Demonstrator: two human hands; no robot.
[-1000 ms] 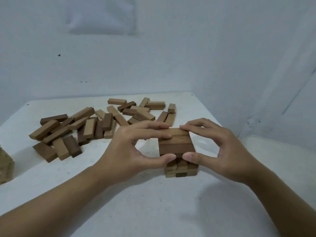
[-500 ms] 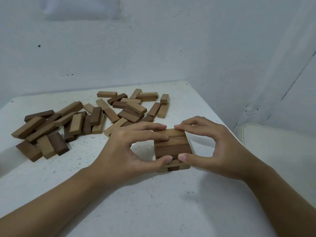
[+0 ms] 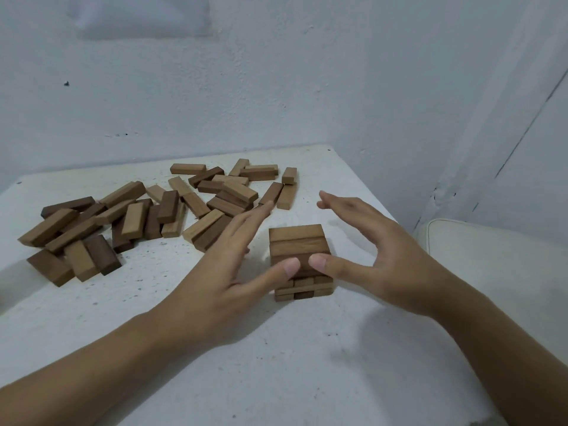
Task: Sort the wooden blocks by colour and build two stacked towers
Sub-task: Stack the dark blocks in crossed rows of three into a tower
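The tower [image 3: 297, 241] stands near the table's [image 3: 276, 370] right edge. My left hand [image 3: 227, 272] and right hand [image 3: 379, 256] flank it, fingers straight, holding nothing; only my 2 thumbs touch its near face. I'd press lightly and evenly to square it. Blocks [image 3: 153, 210] lie toward the far edge.

dim, soft shadows, slight blur, curved edges

The left forearm [image 3: 92, 364] and right forearm [image 3: 507, 348] were bare to the picture's edge. Thumbnails [image 3: 290, 267] on the left grip [image 3: 221, 272] and right grip [image 3: 384, 256] seemed short and plain.
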